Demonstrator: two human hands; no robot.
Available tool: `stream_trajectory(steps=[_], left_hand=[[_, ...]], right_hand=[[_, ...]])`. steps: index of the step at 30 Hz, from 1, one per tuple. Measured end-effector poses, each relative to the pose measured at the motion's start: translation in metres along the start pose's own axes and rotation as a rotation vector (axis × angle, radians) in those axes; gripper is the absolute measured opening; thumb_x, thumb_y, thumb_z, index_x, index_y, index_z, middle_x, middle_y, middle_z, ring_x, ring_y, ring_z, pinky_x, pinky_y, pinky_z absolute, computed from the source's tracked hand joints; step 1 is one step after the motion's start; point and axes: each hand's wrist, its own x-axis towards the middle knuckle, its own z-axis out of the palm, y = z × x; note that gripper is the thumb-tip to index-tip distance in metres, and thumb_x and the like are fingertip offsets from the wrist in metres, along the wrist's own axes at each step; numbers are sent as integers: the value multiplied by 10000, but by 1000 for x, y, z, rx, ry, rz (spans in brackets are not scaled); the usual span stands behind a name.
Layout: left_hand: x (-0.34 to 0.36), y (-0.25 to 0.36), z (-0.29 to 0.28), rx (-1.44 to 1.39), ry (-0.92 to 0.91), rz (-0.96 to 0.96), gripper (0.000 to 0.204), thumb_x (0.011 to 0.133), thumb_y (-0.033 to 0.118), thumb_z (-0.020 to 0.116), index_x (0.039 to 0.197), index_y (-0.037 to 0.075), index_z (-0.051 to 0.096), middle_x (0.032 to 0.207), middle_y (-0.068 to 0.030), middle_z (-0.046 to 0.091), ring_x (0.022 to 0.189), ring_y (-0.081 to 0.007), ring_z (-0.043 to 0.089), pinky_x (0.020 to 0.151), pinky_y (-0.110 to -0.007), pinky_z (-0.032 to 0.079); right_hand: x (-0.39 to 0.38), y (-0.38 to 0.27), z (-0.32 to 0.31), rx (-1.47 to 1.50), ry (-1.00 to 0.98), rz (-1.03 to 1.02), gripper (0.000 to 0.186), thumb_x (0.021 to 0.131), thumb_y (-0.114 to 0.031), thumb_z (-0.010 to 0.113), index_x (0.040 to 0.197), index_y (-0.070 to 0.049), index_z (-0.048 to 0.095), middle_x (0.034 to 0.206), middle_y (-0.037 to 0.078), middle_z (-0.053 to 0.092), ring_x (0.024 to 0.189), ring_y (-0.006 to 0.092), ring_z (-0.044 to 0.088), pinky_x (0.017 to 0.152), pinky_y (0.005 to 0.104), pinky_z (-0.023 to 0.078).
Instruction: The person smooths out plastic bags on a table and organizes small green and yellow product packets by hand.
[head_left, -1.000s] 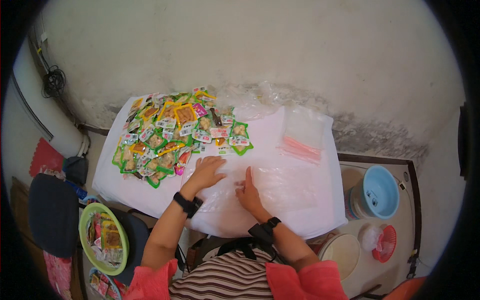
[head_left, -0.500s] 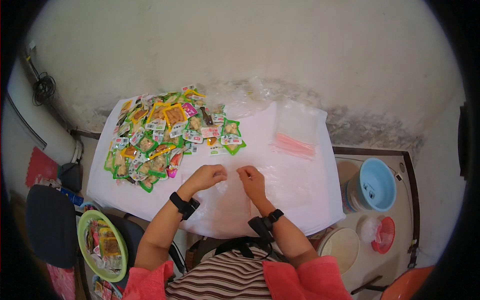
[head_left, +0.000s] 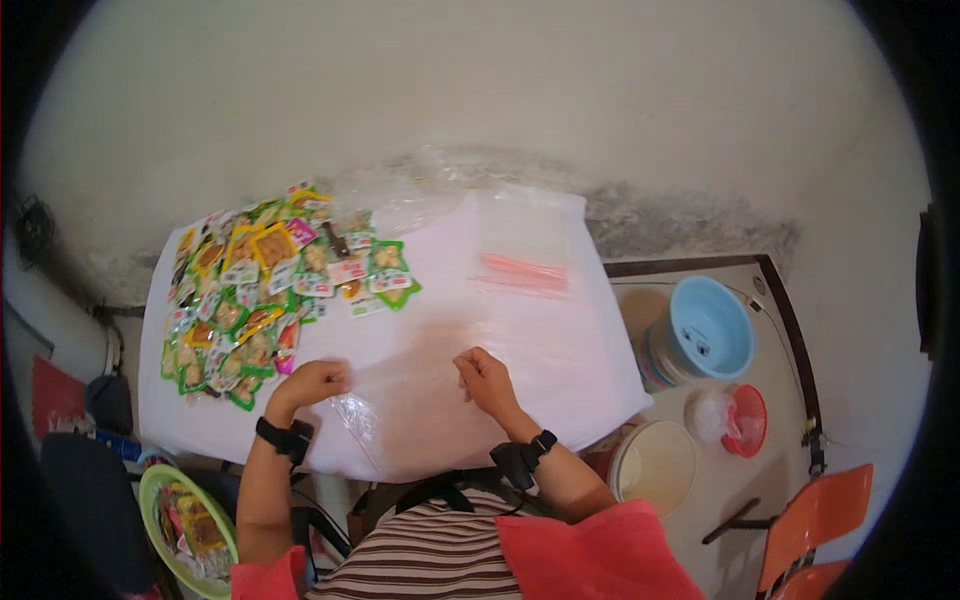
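On the white-covered table (head_left: 430, 350) a thin clear plastic bag (head_left: 358, 420) lies flat near the front edge, and only its glints and one side edge show. My left hand (head_left: 320, 382) is at the bag's left corner, its fingers pinched together where the plastic begins. My right hand (head_left: 484, 380) is further right, fingers curled and thumb pressed in; whatever it may hold does not show. To the left of my left hand spreads a heap of small sealed snack packets (head_left: 270, 250), green, yellow and pink.
A stack of clear bags with pink edges (head_left: 523, 272) lies at the far right of the table. Right of the table stand a blue basin (head_left: 740, 335), a red basket (head_left: 750, 420), a pale bucket (head_left: 655, 465) and an orange chair (head_left: 815, 515). A green basin (head_left: 155, 480) with packets stands lower left.
My hands have moved apart, the left one going left and slightly nearer to me. The whole view has shifted, so the table appears further left.
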Motion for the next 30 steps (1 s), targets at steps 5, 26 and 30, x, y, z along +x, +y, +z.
stream_trajectory(steps=[5, 26, 30], left_hand=[[35, 36, 12, -438, 65, -85, 64, 814, 59, 578, 873, 33, 571, 719, 4, 559, 647, -88, 528, 575, -238, 436], [127, 106, 113, 338, 672, 260, 358, 756, 70, 611, 1107, 41, 547, 1157, -149, 507, 1062, -315, 489, 880, -382, 414], [130, 115, 134, 573, 383, 328, 512, 782, 233, 620, 1236, 48, 472, 1357, -181, 358, 1260, -346, 322, 993, -541, 277]], right_hand=[[-3, 17, -68, -208, 230, -98, 140, 890, -167, 542, 849, -46, 599, 562, -6, 503, 506, 57, 481, 463, 238, 413], [38, 58, -145, -863, 598, -71, 196, 852, -266, 528, 851, -76, 576, 678, 181, 612, 660, 375, 597, 601, 474, 464], [39, 63, -143, -885, 601, -33, 189, 849, -261, 526, 842, -77, 569, 670, 185, 610, 650, 378, 595, 596, 477, 463]])
